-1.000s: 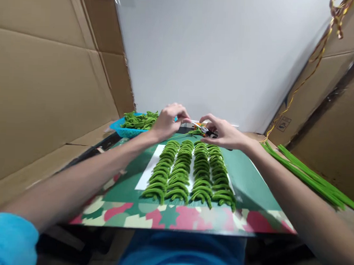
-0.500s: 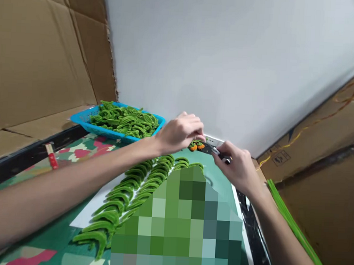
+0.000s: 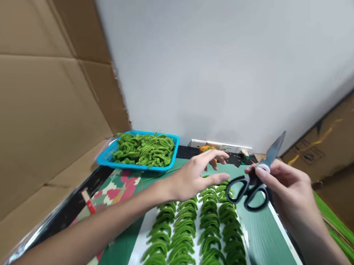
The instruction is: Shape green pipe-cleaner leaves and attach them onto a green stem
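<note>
My right hand (image 3: 289, 186) grips a pair of scissors (image 3: 263, 167) around the pivot. Their blades point up and to the right, and the black handle loops hang toward the lower left. My left hand (image 3: 203, 175) hovers above the far end of rows of curved green fuzzy pieces (image 3: 185, 232), fingers spread and nothing in them. These pieces look like bent chenille stems and lie overlapping in several rows on a white sheet (image 3: 143, 237). Behind my left hand, partly covered by it, is a small orange item (image 3: 206, 148).
A blue basket (image 3: 163, 169) heaped with green fuzzy pieces stands at the back left. Long green stems (image 3: 338, 232) lie at the right. Cardboard (image 3: 47, 114) flanks the left, with a white wall (image 3: 212, 71) behind. A red-and-wood stick (image 3: 88, 202) lies on the patterned mat.
The view has shifted. My hands, close together at the back by the scissors and orange items, have moved apart. My left hand has opened; the scissors are raised on the right, blades now upward.
</note>
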Demonstrator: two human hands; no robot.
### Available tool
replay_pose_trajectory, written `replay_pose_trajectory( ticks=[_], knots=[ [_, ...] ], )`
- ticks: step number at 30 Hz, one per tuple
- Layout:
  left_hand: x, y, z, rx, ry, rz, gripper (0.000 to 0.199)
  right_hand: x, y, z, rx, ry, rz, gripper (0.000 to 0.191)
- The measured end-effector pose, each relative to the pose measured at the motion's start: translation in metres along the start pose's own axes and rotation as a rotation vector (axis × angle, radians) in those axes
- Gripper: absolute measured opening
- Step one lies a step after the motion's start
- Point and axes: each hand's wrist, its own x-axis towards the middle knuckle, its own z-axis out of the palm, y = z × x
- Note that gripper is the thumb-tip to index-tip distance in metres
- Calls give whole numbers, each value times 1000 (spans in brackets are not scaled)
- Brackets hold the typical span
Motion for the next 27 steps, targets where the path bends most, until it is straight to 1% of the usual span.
replay_pose_trajectory(
  ticks=[3,5,6,7,9,11,12,13,15,16,18,20,23,25,27],
  knots=[
    [0,-5,-2,-251,-156,-129,53,2,-8,29,190,117,38,33],
    [-2,-9,2,-446,-213,-197,46,2,-9,47,243,200,53,32],
    [-3,-11,4,-503,-225,-245,41,2,-9,55,267,241,61,33],
    [-6,-13,6,-537,-217,-291,38,1,-9,62,295,259,75,34],
    [-12,-16,10,-609,-182,-339,35,-1,-9,72,366,242,120,36],
    [-19,-16,13,-667,-127,-371,35,-3,-11,76,465,214,156,37],
    [-22,-14,14,-691,-106,-413,39,-4,-12,76,511,219,165,37],
    [-24,-13,16,-716,-89,-456,45,-6,-12,74,547,235,168,37],
    [-28,-8,21,-764,-94,-523,61,-9,-10,66,571,265,164,38],
    [-29,-5,25,-777,-98,-541,65,-10,-8,61,564,265,161,38],
    [-29,0,33,-763,-82,-560,67,-13,-1,47,540,219,174,38],
    [-30,6,41,-745,-43,-582,64,-15,6,31,536,111,218,39],
    [-35,14,55,-734,34,-623,62,-15,17,9,555,-96,286,40],
    [-43,20,66,-713,76,-653,62,-14,24,-3,560,-212,305,39],
    [-53,27,76,-677,92,-665,60,-12,33,-12,563,-313,313,38]
  ],
)
